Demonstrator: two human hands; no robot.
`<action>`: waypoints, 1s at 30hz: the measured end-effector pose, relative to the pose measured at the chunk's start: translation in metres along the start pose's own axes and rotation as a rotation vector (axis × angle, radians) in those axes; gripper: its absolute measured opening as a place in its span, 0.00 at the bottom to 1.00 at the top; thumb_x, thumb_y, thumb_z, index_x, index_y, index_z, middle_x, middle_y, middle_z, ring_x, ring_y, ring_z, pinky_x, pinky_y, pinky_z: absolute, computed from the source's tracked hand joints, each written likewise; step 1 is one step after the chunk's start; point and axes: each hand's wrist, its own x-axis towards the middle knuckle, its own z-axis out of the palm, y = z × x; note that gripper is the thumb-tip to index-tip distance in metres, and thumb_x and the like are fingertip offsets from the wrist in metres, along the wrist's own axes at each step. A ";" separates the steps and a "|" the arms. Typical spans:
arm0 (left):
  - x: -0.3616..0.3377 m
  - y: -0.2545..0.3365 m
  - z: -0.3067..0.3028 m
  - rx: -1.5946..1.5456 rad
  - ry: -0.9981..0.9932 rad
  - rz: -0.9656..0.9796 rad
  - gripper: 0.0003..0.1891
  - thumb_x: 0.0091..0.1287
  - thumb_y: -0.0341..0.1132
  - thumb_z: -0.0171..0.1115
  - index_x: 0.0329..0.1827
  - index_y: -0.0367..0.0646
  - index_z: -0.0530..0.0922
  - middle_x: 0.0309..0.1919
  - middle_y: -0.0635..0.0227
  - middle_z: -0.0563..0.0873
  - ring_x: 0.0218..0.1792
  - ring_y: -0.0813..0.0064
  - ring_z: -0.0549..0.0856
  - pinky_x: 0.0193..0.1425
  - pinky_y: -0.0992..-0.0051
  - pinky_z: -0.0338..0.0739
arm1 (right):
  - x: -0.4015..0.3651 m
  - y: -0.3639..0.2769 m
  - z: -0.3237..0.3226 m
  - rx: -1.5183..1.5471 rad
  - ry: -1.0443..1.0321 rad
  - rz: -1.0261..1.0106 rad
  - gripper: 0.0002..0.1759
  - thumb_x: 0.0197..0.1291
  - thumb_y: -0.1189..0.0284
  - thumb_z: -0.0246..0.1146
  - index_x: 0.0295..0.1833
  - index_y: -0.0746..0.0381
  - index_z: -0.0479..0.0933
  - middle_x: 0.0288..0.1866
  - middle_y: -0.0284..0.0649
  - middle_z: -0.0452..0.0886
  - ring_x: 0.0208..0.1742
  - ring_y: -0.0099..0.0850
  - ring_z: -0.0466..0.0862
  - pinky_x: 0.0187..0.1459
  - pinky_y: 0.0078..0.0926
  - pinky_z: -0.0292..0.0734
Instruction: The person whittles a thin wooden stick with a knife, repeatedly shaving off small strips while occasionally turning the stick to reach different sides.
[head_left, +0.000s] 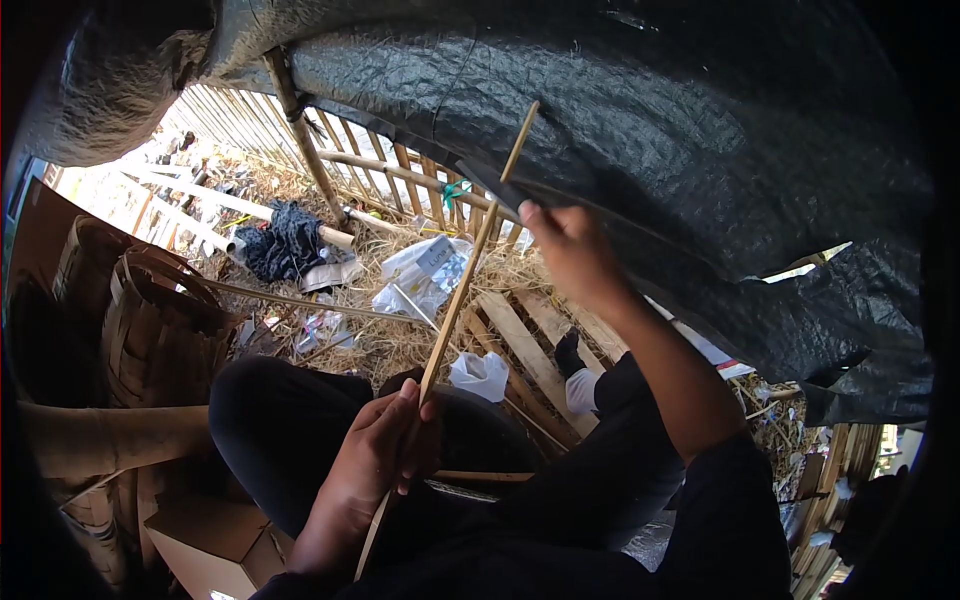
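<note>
My left hand (pixel 385 440) is closed round the lower part of a long, thin bamboo strip (pixel 465 285), which slants up and away to the right from my lap. In my right hand (pixel 570 250) is a knife (pixel 495 188) with a dark, broad blade, my thumb lying along its near end. The blade crosses the strip in its upper part, right at its surface. Most of the knife's handle is hidden inside my fist. Beneath the strip are my crossed legs (pixel 290 430) in dark trousers.
Black plastic sheeting (pixel 640 110) hangs over the right and top. Behind stands a bamboo fence (pixel 400 180). Woven baskets (pixel 165 330) and a cardboard box (pixel 215 540) are at the left. A wooden pallet (pixel 535 345), white plastic bags (pixel 480 375) and dark cloth (pixel 285 240) lie on straw.
</note>
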 end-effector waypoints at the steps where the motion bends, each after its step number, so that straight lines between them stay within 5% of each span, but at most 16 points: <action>1: 0.000 0.003 -0.001 -0.023 0.005 -0.010 0.20 0.79 0.49 0.42 0.37 0.44 0.71 0.12 0.75 0.66 0.09 0.84 0.61 0.14 0.83 0.57 | -0.014 -0.008 0.010 0.028 -0.081 -0.054 0.30 0.74 0.55 0.52 0.21 0.63 0.72 0.14 0.39 0.74 0.16 0.29 0.75 0.24 0.35 0.68; 4: 0.000 0.004 -0.006 -0.021 0.022 -0.012 0.20 0.79 0.50 0.41 0.36 0.44 0.71 0.13 0.74 0.66 0.10 0.83 0.62 0.16 0.83 0.59 | -0.044 -0.016 0.039 -0.048 -0.145 -0.207 0.30 0.74 0.55 0.51 0.21 0.63 0.72 0.15 0.39 0.73 0.16 0.29 0.73 0.25 0.35 0.68; 7: -0.003 0.003 -0.002 0.000 0.010 -0.002 0.20 0.79 0.50 0.42 0.36 0.44 0.71 0.13 0.75 0.66 0.10 0.83 0.61 0.15 0.83 0.58 | -0.006 -0.012 0.002 -0.033 -0.036 0.035 0.31 0.74 0.53 0.51 0.20 0.63 0.72 0.13 0.38 0.71 0.15 0.26 0.71 0.21 0.33 0.65; 10: -0.003 0.006 -0.002 0.004 -0.014 -0.005 0.20 0.80 0.50 0.41 0.36 0.44 0.70 0.13 0.76 0.66 0.10 0.83 0.62 0.15 0.83 0.58 | -0.014 -0.017 0.008 -0.059 -0.053 -0.044 0.30 0.73 0.54 0.52 0.22 0.66 0.72 0.13 0.42 0.71 0.15 0.28 0.71 0.22 0.35 0.66; 11: -0.003 0.006 -0.002 0.010 -0.018 -0.009 0.20 0.80 0.50 0.41 0.36 0.44 0.71 0.13 0.76 0.66 0.10 0.83 0.62 0.15 0.83 0.58 | -0.031 -0.018 0.025 -0.015 -0.067 -0.193 0.30 0.73 0.53 0.53 0.22 0.64 0.70 0.13 0.31 0.64 0.17 0.20 0.65 0.21 0.30 0.60; 12: -0.003 0.005 -0.002 0.012 -0.015 -0.011 0.20 0.80 0.50 0.41 0.36 0.44 0.71 0.13 0.76 0.66 0.10 0.83 0.62 0.15 0.83 0.58 | -0.033 -0.008 0.041 0.001 0.075 -0.309 0.30 0.73 0.54 0.54 0.21 0.64 0.70 0.12 0.31 0.63 0.17 0.20 0.64 0.22 0.31 0.60; 14: -0.002 0.003 -0.003 0.051 0.019 -0.030 0.21 0.80 0.50 0.41 0.37 0.44 0.71 0.13 0.75 0.67 0.10 0.84 0.62 0.15 0.83 0.58 | -0.011 -0.005 0.014 -0.113 -0.123 -0.005 0.30 0.73 0.54 0.53 0.23 0.66 0.74 0.14 0.42 0.74 0.17 0.31 0.75 0.25 0.39 0.68; 15: -0.001 0.001 -0.003 0.050 0.017 -0.027 0.21 0.80 0.50 0.41 0.37 0.44 0.71 0.13 0.75 0.67 0.10 0.84 0.62 0.15 0.83 0.58 | -0.003 -0.012 0.001 -0.124 -0.055 0.013 0.31 0.74 0.54 0.52 0.22 0.66 0.74 0.12 0.40 0.72 0.16 0.29 0.74 0.23 0.37 0.68; 19: -0.003 -0.001 -0.007 0.088 -0.037 0.003 0.21 0.80 0.51 0.40 0.37 0.44 0.71 0.14 0.75 0.67 0.10 0.84 0.63 0.15 0.83 0.58 | -0.022 -0.017 0.017 -0.120 -0.172 -0.079 0.30 0.73 0.55 0.53 0.22 0.66 0.74 0.12 0.43 0.72 0.16 0.36 0.76 0.25 0.40 0.69; 20: -0.004 -0.001 -0.009 0.091 -0.019 -0.019 0.21 0.80 0.51 0.41 0.37 0.44 0.71 0.14 0.75 0.67 0.10 0.84 0.63 0.15 0.82 0.58 | -0.032 -0.018 0.031 -0.103 -0.041 -0.189 0.30 0.72 0.54 0.54 0.22 0.66 0.75 0.13 0.46 0.73 0.18 0.41 0.79 0.27 0.42 0.70; 25: -0.007 -0.004 -0.007 0.080 0.013 -0.023 0.21 0.79 0.52 0.41 0.37 0.44 0.71 0.14 0.75 0.67 0.10 0.84 0.63 0.16 0.82 0.59 | -0.002 -0.010 0.006 -0.107 -0.012 -0.038 0.29 0.73 0.56 0.52 0.23 0.67 0.76 0.13 0.44 0.74 0.14 0.34 0.77 0.22 0.36 0.69; 27: -0.007 -0.003 -0.008 0.041 -0.002 -0.006 0.22 0.79 0.52 0.41 0.37 0.44 0.72 0.14 0.75 0.67 0.10 0.84 0.63 0.16 0.82 0.59 | -0.027 -0.017 0.032 -0.049 -0.111 -0.129 0.31 0.73 0.54 0.53 0.23 0.68 0.75 0.13 0.43 0.74 0.16 0.33 0.77 0.24 0.38 0.69; 28: -0.007 -0.003 -0.010 0.056 0.013 -0.003 0.22 0.79 0.52 0.41 0.37 0.43 0.72 0.14 0.75 0.67 0.10 0.84 0.63 0.16 0.83 0.59 | -0.036 -0.017 0.044 -0.068 -0.003 -0.238 0.31 0.72 0.53 0.53 0.23 0.67 0.74 0.13 0.41 0.74 0.16 0.32 0.76 0.25 0.39 0.70; 30: -0.009 -0.004 -0.012 0.083 0.028 -0.017 0.22 0.79 0.52 0.41 0.37 0.43 0.72 0.14 0.76 0.67 0.10 0.84 0.63 0.16 0.83 0.59 | -0.015 -0.009 0.024 -0.126 -0.159 -0.036 0.30 0.73 0.54 0.53 0.23 0.67 0.74 0.13 0.40 0.73 0.15 0.30 0.75 0.24 0.37 0.69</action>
